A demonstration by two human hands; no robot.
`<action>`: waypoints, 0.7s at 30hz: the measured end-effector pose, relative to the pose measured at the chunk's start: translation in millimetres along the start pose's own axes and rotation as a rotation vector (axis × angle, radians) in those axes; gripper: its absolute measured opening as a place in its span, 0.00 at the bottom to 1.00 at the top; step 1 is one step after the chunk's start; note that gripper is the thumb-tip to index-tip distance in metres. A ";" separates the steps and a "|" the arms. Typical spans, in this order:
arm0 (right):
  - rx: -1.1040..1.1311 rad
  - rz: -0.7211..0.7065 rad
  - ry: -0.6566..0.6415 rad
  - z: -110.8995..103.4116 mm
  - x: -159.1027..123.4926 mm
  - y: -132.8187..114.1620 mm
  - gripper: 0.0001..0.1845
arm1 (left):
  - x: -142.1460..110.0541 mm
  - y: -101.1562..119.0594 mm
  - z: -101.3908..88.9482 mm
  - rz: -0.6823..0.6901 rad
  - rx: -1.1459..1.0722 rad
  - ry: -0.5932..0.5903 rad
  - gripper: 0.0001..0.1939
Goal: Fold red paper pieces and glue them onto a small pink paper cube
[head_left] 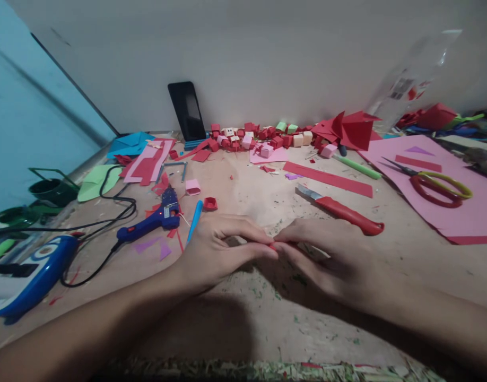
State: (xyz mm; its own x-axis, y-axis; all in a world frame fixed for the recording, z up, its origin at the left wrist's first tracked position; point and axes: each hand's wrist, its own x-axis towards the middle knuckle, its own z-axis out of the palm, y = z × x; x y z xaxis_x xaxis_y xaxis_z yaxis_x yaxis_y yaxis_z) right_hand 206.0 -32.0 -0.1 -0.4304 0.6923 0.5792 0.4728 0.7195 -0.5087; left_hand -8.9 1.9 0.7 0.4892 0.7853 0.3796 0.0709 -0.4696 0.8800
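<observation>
My left hand (223, 246) and my right hand (327, 254) meet fingertip to fingertip above the middle of the table. Between them is pinched a small red paper piece (272, 245), mostly hidden by the fingers; its shape does not show. Both hands are closed, thumbs below and fingers above. A knife with a red handle (342, 212) lies just beyond my right hand. Beside my left hand is a blue stick-like tool (194, 220), partly covered by the hand. An open red paper box (210, 204) and a pink paper box (193, 187) sit behind it.
A blue glue gun (164, 215) with a black cord lies at left. Scissors (440, 185) rest on pink paper (410, 159) at right. Many small paper cubes (263, 138) line the back wall, near a leaning phone (187, 111) and a plastic bottle (414, 79).
</observation>
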 end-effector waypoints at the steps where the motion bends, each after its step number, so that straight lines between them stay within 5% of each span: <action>1: 0.034 0.011 -0.008 -0.4 0.4 -0.6 0.09 | 0.4 0.2 0.0 -0.004 -0.016 0.005 0.08; 16: 0.189 0.033 -0.010 -1.5 -0.8 -1.1 0.07 | 0.3 -4.3 1.6 -0.088 -0.091 0.035 0.05; 21: 0.179 0.036 -0.016 -2.3 -0.3 -1.6 0.07 | 1.4 -5.2 4.8 -0.104 -0.129 0.140 0.08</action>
State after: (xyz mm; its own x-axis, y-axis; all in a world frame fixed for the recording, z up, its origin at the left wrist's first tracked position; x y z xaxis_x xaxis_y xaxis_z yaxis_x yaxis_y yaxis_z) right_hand 207.1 -33.6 2.0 -0.4284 0.7174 0.5494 0.3441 0.6917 -0.6349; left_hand -4.4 3.5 -4.7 0.3592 0.8792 0.3130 -0.0015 -0.3348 0.9423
